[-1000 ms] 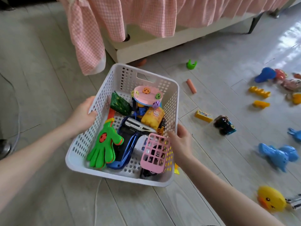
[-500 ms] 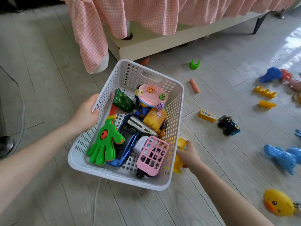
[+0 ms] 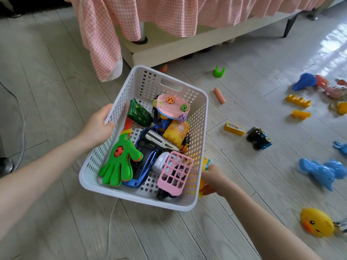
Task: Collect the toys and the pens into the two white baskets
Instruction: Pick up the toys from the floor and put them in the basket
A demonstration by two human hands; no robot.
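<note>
One perforated white plastic basket (image 3: 197, 126) is gripped by the left hand (image 3: 96, 126), one smooth yellow plastic toy (image 3: 205, 162) by the right hand (image 3: 214, 178).

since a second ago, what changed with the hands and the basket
The right hand let go of the basket at its right rim, dropped beside it to the floor and now grips a yellow toy there. The left hand still holds the left rim. The toys inside, such as the green clapper, and the toy car look unmoved.
</note>
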